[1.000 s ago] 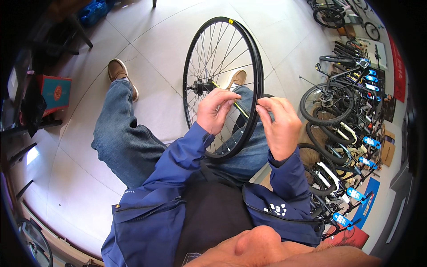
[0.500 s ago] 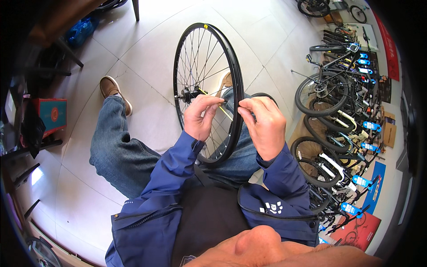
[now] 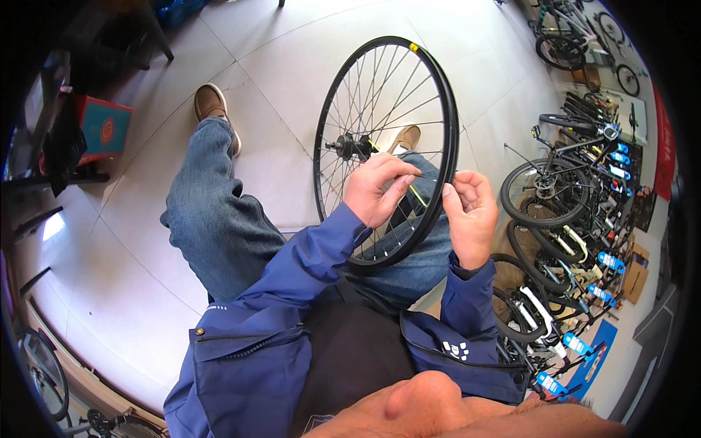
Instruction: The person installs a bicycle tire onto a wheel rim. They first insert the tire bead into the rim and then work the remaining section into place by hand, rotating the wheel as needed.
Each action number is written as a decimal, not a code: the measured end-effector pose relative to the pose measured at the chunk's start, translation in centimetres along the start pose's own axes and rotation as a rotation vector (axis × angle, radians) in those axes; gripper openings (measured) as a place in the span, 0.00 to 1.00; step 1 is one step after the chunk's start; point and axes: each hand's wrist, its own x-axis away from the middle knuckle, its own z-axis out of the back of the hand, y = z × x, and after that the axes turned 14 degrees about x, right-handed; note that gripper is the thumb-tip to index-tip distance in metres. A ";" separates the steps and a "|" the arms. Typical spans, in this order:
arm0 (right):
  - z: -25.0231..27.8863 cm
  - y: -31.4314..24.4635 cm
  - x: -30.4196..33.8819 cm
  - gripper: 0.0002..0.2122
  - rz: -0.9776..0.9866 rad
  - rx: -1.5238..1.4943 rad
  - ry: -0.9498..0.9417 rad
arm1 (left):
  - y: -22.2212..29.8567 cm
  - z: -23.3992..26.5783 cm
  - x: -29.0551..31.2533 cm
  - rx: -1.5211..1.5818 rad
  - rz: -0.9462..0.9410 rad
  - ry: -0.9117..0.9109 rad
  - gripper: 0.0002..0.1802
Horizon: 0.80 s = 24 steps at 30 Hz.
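A black bicycle wheel (image 3: 451, 124) without a tire stands tilted between my legs, its thin spokes running to a dark hub (image 3: 350, 146). My left hand (image 3: 376, 191) reaches in among the spokes, thumb and index finger pinched on a spoke (image 3: 431, 177) close to the rim's inner side. Against the outer side of the rim, my right hand (image 3: 471, 215) is closed, fingertips together; whatever they hold is too small or hidden to tell. One yellow spoke (image 3: 418, 196) passes just beside my left fingertips.
Bicycles (image 3: 544, 190) stand in a dense row along the right side. A red and teal box (image 3: 106, 130) sits at the left near dark furniture legs. My jeans-clad legs (image 3: 215, 212) flank the wheel on the pale tiled floor (image 3: 139, 241).
The view has shifted, so wheel and hands appear farther right. My right hand has turned more upright, its fingers curling in at the rim. My left hand keeps its pinch among the spokes.
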 end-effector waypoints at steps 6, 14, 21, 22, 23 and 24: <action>0.7 0.5 -0.7 0.10 -0.096 -0.128 -0.135 | -0.1 -0.2 0.0 -0.064 -0.051 -0.039 0.08; 0.8 0.6 -1.1 0.09 -0.054 -0.131 -0.186 | 0.7 -0.3 0.0 -0.121 -0.007 -0.079 0.06; 0.8 0.8 -0.9 0.09 -0.025 -0.141 -0.202 | 0.7 -0.5 -0.1 -0.099 0.024 -0.054 0.05; 0.7 0.8 -0.8 0.09 -0.031 -0.145 -0.201 | 0.8 -0.4 -0.1 -0.106 0.024 -0.059 0.05; 0.7 0.9 -0.7 0.09 -0.036 -0.149 -0.199 | 0.8 -0.4 -0.1 -0.112 0.022 -0.064 0.05; 0.7 0.9 -0.7 0.08 -0.041 -0.153 -0.196 | 0.8 -0.4 -0.1 -0.112 0.023 -0.064 0.05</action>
